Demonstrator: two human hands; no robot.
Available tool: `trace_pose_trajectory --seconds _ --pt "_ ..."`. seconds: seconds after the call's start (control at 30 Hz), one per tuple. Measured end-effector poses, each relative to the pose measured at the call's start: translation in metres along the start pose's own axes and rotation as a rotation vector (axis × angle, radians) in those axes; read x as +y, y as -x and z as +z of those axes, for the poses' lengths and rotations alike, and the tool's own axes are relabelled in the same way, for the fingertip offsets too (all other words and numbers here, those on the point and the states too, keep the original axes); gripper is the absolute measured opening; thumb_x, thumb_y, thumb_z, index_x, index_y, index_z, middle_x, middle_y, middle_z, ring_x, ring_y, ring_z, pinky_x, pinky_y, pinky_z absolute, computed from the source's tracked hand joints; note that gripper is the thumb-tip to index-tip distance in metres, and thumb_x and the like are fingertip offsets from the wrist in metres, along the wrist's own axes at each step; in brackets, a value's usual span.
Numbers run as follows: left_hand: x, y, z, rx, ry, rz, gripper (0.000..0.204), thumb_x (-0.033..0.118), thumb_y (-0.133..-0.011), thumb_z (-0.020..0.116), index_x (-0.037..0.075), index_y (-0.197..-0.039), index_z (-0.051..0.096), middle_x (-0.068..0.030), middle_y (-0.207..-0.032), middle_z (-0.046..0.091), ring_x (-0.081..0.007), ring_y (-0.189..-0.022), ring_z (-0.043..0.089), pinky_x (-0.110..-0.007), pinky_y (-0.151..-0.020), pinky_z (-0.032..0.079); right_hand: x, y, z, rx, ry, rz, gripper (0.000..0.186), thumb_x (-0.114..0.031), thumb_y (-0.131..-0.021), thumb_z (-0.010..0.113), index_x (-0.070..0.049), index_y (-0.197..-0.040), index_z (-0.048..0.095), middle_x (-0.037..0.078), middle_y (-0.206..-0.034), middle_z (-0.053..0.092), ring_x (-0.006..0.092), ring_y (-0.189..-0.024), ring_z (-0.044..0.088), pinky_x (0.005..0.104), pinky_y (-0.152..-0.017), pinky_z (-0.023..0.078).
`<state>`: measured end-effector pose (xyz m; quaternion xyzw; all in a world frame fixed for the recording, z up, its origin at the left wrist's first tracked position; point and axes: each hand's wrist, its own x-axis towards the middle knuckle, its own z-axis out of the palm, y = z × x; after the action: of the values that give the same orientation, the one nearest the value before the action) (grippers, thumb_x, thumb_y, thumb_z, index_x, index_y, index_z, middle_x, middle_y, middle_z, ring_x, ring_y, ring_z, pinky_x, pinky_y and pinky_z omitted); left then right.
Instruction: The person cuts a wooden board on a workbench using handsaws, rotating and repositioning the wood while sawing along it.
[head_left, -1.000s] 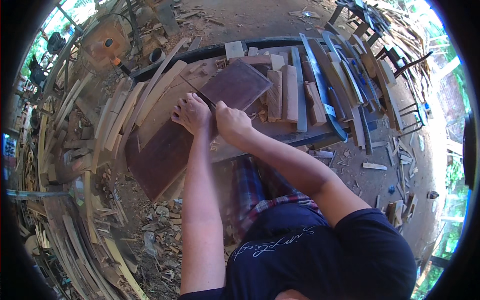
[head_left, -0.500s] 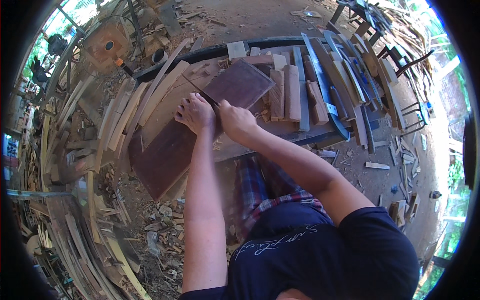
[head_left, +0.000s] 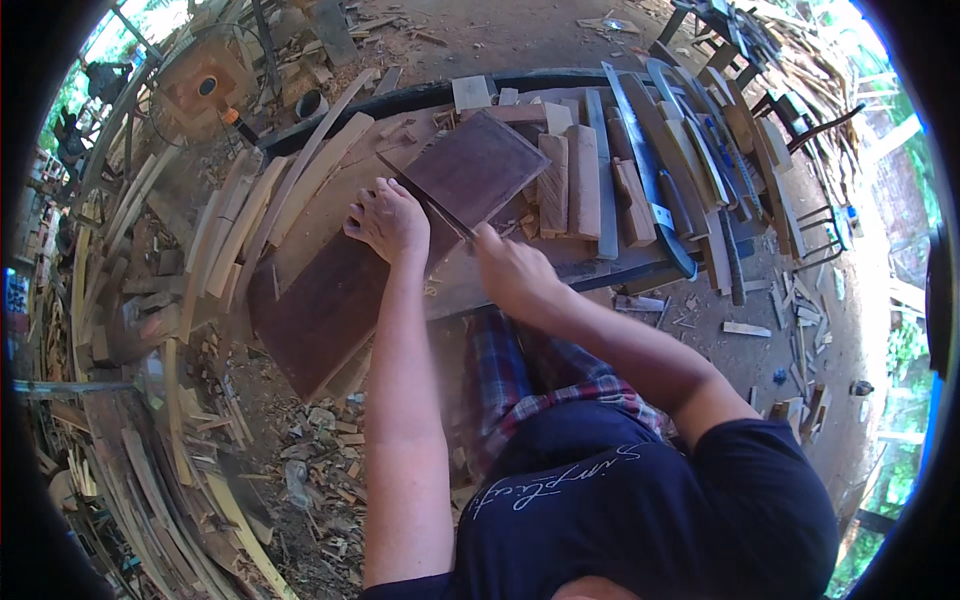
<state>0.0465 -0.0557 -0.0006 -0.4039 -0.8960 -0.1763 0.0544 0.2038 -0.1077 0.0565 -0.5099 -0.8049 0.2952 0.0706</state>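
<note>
A flat, dark reddish-brown board (head_left: 475,172) lies slantwise on the surface (head_left: 330,212), from the near left to the far right. Its face looks smooth and slightly dull, with a paler line along the far part's right edge. A thin dark blade (head_left: 447,213) crosses it (whether the board is one piece beneath, I cannot tell). The left hand (head_left: 390,220) rests on the board left of the blade, fingers spread; the right hand (head_left: 515,272), apart from it, is clenched around the blade's near end. Pale wooden blocks (head_left: 583,180) and a blue-handled saw (head_left: 662,217) lie to the right.
</note>
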Motion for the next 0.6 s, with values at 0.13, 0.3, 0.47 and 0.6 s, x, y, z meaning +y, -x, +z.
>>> trace_pose_trajectory --seconds 0.13,0.3,0.47,0.6 --pt "0.002 0.003 0.002 0.014 -0.059 -0.009 0.033 0.034 -0.100 0.037 0.014 -0.111 0.061 -0.0106 -0.121 0.059 -0.0328 -0.118 0.051 -0.054 -0.102 0.030 0.003 0.008 0.005 -0.041 0.016 0.078 0.017 -0.004 -0.089 0.044 0.002 -0.105 0.042 0.030 -0.090 0.066 0.0459 -0.091 0.065 0.0517 -0.079 0.051" --pt "0.000 0.002 -0.002 0.020 -0.038 0.010 0.032 0.032 -0.100 0.038 0.014 -0.105 0.064 -0.0107 -0.115 0.061 -0.0292 -0.114 0.052 -0.049 -0.101 0.031 -0.010 -0.028 0.011 0.036 -0.004 0.044 0.019 -0.005 -0.087 0.050 0.001 -0.104 0.046 0.030 -0.091 0.066 0.0430 -0.091 0.067 0.0479 -0.080 0.053" --pt "0.002 0.004 0.002 0.063 -0.037 0.004 0.032 0.032 -0.100 0.038 0.014 -0.106 0.064 -0.0107 -0.115 0.061 -0.0305 -0.113 0.051 -0.050 -0.100 0.032 0.003 0.018 -0.001 -0.084 0.091 0.109 0.018 -0.007 -0.088 0.051 0.001 -0.105 0.049 0.027 -0.093 0.068 0.0390 -0.092 0.068 0.0460 -0.077 0.055" --pt "0.003 0.004 0.000 0.052 -0.066 -0.012 0.032 0.031 -0.100 0.039 0.014 -0.106 0.064 -0.0107 -0.115 0.061 -0.0307 -0.113 0.051 -0.050 -0.099 0.032 -0.010 -0.007 0.002 0.028 -0.044 0.062 0.017 -0.007 -0.089 0.048 0.002 -0.103 0.045 0.029 -0.090 0.066 0.0441 -0.090 0.066 0.0512 -0.077 0.052"
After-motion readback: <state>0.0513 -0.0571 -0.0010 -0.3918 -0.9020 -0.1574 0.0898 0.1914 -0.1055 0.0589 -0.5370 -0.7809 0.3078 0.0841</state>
